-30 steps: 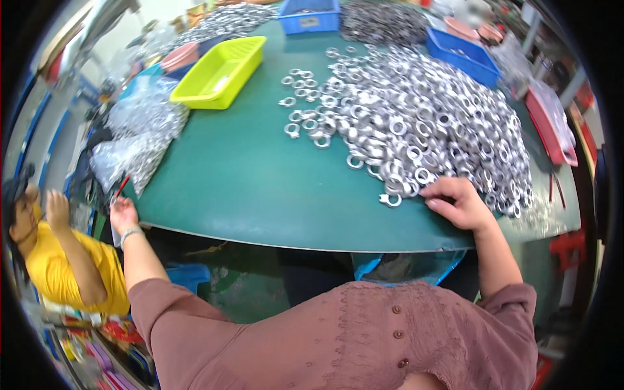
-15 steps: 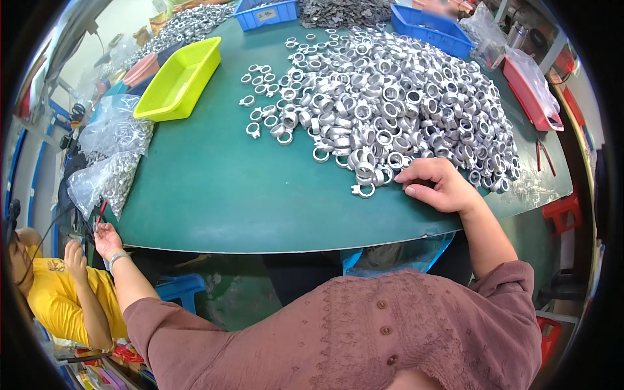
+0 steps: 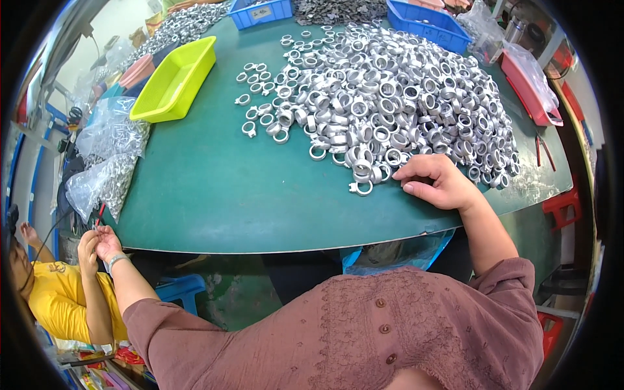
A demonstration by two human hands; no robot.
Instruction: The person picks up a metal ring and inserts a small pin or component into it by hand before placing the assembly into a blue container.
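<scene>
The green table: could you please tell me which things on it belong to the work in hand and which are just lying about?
In hand:
- silver metal rings, heaped
- right hand, resting at the heap's near edge
- left hand, off the table's left edge

Lying about:
- yellow tray
- blue bins
- red tray
- plastic bags

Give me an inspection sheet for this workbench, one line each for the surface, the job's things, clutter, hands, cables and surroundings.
Surface: green table, near half bare.
Job's things: big heap of silver metal rings; a few loose ones lie at its near edge.
Clutter: yellow tray, blue bins at the far edge, red tray on the right, clear bags of parts on the left.
Hands: right hand rests on the table at the heap's edge, fingers curled; left hand is off the table's left edge, next to another person's hand.
Cables: nothing seen.
Surroundings: another person in a yellow shirt at lower left; red stool on the right.
</scene>
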